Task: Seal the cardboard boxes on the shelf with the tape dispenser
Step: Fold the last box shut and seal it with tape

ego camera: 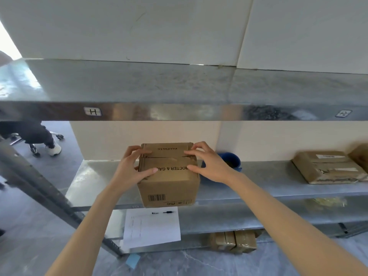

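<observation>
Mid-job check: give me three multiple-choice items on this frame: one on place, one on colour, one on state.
1. Where does the cardboard box stand? A) top shelf B) middle shelf C) floor
2. What colour is the object behind the right hand? A) red B) yellow C) blue
3. What are the hands doing? A) both press the box's flaps B) one holds a pen C) one lifts paper
Answers: B, it sits at that shelf's front edge; C, it shows blue; A, left hand and right hand lie on the flaps.
</observation>
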Motion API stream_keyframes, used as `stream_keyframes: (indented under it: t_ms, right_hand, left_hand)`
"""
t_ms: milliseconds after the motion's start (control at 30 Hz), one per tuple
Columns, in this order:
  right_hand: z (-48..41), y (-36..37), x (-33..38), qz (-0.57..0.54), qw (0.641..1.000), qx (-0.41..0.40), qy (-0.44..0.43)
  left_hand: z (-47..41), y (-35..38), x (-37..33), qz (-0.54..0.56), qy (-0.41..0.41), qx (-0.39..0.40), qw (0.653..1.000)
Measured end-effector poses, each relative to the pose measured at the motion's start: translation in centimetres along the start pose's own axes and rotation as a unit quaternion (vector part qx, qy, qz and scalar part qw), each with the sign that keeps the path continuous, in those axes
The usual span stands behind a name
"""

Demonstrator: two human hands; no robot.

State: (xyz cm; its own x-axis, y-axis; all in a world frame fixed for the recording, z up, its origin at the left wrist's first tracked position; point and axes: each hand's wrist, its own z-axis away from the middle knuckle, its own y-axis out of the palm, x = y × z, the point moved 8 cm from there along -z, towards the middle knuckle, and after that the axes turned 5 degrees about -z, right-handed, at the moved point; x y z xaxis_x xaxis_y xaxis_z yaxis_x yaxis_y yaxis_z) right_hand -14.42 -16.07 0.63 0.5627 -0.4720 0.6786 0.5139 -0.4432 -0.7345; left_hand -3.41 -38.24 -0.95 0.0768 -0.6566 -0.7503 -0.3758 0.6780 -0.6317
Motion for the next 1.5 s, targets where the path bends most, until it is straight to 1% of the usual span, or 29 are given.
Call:
stream_keyframes:
  t_ms: [67,167,267,400,433,500,533,567,600,633,700,800,900,1033,1100,1300,1400,1500]
  right_hand:
    - [0.5,0.6,-0.6,-0.042,0.999,-0.008,0.013]
    - [0.8,0.9,-1.2,-0.091,0.995,-0.045,0.027]
    - [0.9,1.0,-1.6,-0.116,0.991,-0.064,0.032]
    - [0.6,0.5,-2.0,-0.115,0.991,-0.060,0.028]
    - [0.7,0.1,-2.3,-0.144,0.986,-0.076,0.024]
    - [1.4,-1.7,-4.0,-0.210,0.965,-0.154,0.034]
    - [1.8,-2.7,-5.4,-0.204,0.958,-0.198,0.048]
    - [2.2,-3.6,-7.0,-0.166,0.958,-0.224,0.064]
    - [2.3,-4.1,-8.5,-0.116,0.964,-0.226,0.079]
    - [2.4,-4.2,-10.0,-0.069,0.971,-0.207,0.092]
    - [2.2,-3.6,-12.7,-0.004,0.984,-0.144,0.109]
    - [1.8,-2.1,-15.6,0.091,0.990,-0.036,0.106]
    - [0.8,-0.8,-17.4,0.205,0.975,0.049,0.074]
    - [-0.3,0.0,-19.4,0.282,0.952,0.115,0.024]
    - [-0.8,0.0,-19.9,0.280,0.951,0.133,0.003]
    - [-2.0,0.0,-20.8,0.184,0.964,0.191,-0.011]
    - [-2.6,-0.1,-21.1,0.150,0.966,0.210,-0.004]
    - [-2.9,-0.1,-21.5,0.122,0.962,0.240,0.029]
  left_hand:
    - [0.6,0.4,0.1,0.021,0.002,-0.008,1.000]
    - [1.0,1.7,-0.9,0.034,0.020,-0.023,0.999]
    - [0.6,3.6,-2.3,0.044,0.032,-0.023,0.998]
    - [1.0,4.9,-2.7,0.024,0.025,-0.044,0.998]
    - [1.2,5.0,-2.6,0.026,0.017,-0.049,0.998]
    - [1.5,5.1,-2.5,0.036,0.005,-0.054,0.998]
    - [1.6,5.1,-2.6,0.039,0.001,-0.057,0.998]
    - [1.6,5.0,-2.8,0.039,-0.001,-0.061,0.997]
    - [1.5,5.0,-2.9,0.037,-0.005,-0.065,0.997]
    - [1.5,5.0,-3.0,0.035,-0.008,-0.068,0.997]
    - [1.5,4.9,-3.0,0.034,-0.013,-0.075,0.996]
    - [1.7,5.0,-2.8,0.039,-0.019,-0.084,0.995]
    - [1.8,5.1,-2.8,0.048,-0.028,-0.088,0.995]
    - [1.9,4.9,-3.1,0.054,-0.046,-0.085,0.994]
    - [2.0,4.9,-3.3,0.053,-0.052,-0.085,0.994]
    - [2.2,4.9,-3.2,0.036,-0.066,-0.094,0.993]
    - [2.2,5.0,-3.5,0.043,-0.068,-0.091,0.993]
    - [2.3,5.0,-3.5,0.048,-0.075,-0.092,0.992]
